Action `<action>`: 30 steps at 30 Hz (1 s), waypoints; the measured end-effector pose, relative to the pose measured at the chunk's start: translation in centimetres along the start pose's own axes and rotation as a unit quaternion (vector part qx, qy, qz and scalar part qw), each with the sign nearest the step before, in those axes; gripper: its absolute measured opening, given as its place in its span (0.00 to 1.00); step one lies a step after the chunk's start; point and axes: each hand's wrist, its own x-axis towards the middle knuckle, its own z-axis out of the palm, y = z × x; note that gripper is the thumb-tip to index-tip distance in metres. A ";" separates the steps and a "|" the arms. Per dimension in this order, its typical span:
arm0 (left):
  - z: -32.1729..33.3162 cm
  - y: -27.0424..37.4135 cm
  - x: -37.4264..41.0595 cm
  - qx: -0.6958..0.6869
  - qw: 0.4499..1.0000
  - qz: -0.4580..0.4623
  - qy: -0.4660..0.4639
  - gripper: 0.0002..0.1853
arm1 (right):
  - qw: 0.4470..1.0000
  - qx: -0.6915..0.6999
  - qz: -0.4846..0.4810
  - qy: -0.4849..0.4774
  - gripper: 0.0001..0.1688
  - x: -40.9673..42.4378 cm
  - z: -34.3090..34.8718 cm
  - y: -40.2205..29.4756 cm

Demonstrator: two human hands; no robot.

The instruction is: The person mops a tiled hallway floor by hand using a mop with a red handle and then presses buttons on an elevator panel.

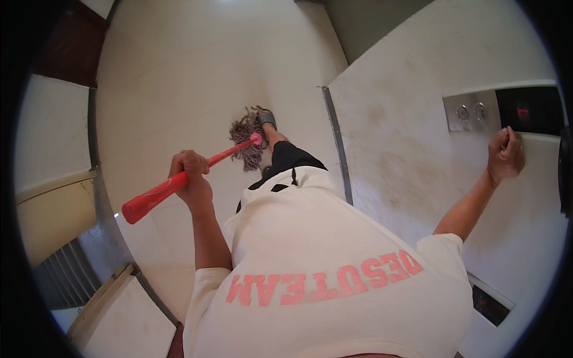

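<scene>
My left hand (191,174) grips the thick red handle (156,197) of a string mop, near its upper end. The handle slants down and away to a pink socket, where the mop's grey-brown strings (246,147) lie spread on the tiled floor beside my sandalled foot (267,118). My right hand (506,154) is raised at the wall with its fingers curled in, and no object shows in it. Just beyond it is a metal call-button panel (453,112) with two round buttons. Next to the buttons, a dark display (530,109) glows with red marks.
The scuffed white wall (398,152) runs along my right, with a grey skirting strip (338,143) at its foot. A second small dark display (490,305) is set lower in it. On the left, a recessed opening (67,273) has ribbed grey slats. Pale tiled floor (188,80) stretches ahead.
</scene>
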 end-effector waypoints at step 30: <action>8.2 -18.4 -16.8 0.279 0.841 -0.083 -0.456 0.11 | 0.225 0.827 0.296 -0.421 0.30 -4.1 -19.3 -17.8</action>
